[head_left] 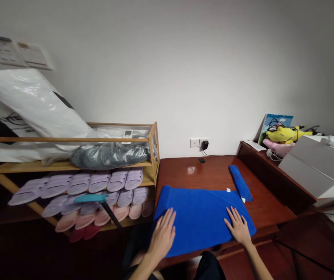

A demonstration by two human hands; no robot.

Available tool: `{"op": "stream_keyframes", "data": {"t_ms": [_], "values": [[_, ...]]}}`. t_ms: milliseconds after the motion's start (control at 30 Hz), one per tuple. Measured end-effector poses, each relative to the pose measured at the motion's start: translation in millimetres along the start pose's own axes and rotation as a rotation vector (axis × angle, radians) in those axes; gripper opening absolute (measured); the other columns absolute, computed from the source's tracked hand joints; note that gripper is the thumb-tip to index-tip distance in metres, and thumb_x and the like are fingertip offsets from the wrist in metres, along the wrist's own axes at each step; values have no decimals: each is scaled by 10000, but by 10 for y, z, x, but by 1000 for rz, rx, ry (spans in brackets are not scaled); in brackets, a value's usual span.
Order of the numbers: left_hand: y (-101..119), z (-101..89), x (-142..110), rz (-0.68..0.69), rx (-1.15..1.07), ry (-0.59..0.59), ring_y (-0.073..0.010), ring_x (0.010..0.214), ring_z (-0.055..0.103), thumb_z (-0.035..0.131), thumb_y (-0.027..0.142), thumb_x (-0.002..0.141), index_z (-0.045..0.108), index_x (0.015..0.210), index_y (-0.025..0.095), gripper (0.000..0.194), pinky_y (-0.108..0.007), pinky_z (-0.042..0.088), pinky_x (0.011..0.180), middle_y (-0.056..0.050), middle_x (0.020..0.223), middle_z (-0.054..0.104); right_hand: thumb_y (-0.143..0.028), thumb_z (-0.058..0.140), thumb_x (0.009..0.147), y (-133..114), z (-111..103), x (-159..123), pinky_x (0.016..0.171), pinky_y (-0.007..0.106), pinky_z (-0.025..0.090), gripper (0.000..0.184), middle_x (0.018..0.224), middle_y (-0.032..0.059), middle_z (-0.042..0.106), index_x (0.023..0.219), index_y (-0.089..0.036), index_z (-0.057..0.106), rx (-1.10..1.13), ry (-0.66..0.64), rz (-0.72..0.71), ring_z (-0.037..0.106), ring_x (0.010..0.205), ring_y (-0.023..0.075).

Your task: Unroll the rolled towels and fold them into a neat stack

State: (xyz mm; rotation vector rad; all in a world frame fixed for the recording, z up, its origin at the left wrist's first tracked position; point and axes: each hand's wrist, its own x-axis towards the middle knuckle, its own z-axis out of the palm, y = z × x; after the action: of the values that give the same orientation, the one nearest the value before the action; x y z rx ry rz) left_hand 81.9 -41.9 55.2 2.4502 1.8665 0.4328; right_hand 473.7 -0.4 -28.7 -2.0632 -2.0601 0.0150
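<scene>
A blue towel (202, 217) lies spread over the front of the reddish-brown wooden desk (178, 171), its near edge reaching the desk's front. Along its left side the cloth looks folded or rolled over. My left hand (164, 231) rests on that left part, fingers stretched out. On the towel's right side my right hand (238, 225) lies flat with its fingers spread. Behind the right hand, a second blue towel (240, 183), rolled or folded into a narrow strip, sits on the desk. Small white tags show on both cloths.
Left of the desk stands a wooden shoe rack (154, 155) with rows of lilac and pink slippers (78, 182) and plastic-wrapped bags (111, 153). A black plug (204, 145) sits in the wall socket. A raised ledge at right holds a yellow plush toy (286, 134) and grey-white boxes (312, 163).
</scene>
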Motion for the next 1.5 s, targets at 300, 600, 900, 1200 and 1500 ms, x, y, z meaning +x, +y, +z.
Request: {"op": "stream_keyframes", "data": {"t_ms": [300, 600, 900, 1200, 1500], "values": [[-162, 210, 37, -191, 112, -137, -226, 1394, 169, 301, 402, 908, 289, 1408, 274, 516, -493, 165, 1111, -48, 1515, 208, -624, 279, 847, 180, -6, 41, 1095, 455, 214, 613, 1501, -27, 287, 1403, -369, 243, -16, -12, 13, 225, 1385, 194], [-637, -91, -7, -435, 377, -53, -231, 1371, 246, 338, 48, 771, 348, 1386, 162, 625, -435, 217, 1092, -115, 1492, 279, -642, 259, 839, 291, 49, 84, 1097, 457, 205, 640, 1503, -20, 280, 1412, -361, 224, -14, -14, 23, 204, 1392, 192], [28, 426, 77, -132, 44, 6, -222, 1383, 214, 282, 376, 916, 215, 1423, 281, 520, -495, 245, 1088, -43, 1508, 235, -664, 323, 797, 337, 21, 128, 1098, 477, 209, 642, 1482, -28, 337, 1374, -382, 324, 106, -47, 79, 246, 1378, 214], [12, 551, 95, -142, 16, -2, -246, 1393, 170, 295, 415, 913, 182, 1419, 311, 529, -532, 172, 1094, -54, 1517, 191, -595, 163, 840, 504, -141, 662, 1037, 550, 264, 653, 1501, 64, 283, 1360, -249, 353, 94, 73, 335, 296, 1337, 268], [-27, 578, 83, -124, 35, 22, -262, 1380, 215, 274, 444, 922, 121, 1418, 349, 528, -528, 211, 1078, -32, 1514, 210, -634, 172, 810, 800, -29, 1063, 1075, 609, 157, 729, 1537, 63, 182, 1395, -224, 317, 83, -150, 428, 129, 1408, 256]]}}
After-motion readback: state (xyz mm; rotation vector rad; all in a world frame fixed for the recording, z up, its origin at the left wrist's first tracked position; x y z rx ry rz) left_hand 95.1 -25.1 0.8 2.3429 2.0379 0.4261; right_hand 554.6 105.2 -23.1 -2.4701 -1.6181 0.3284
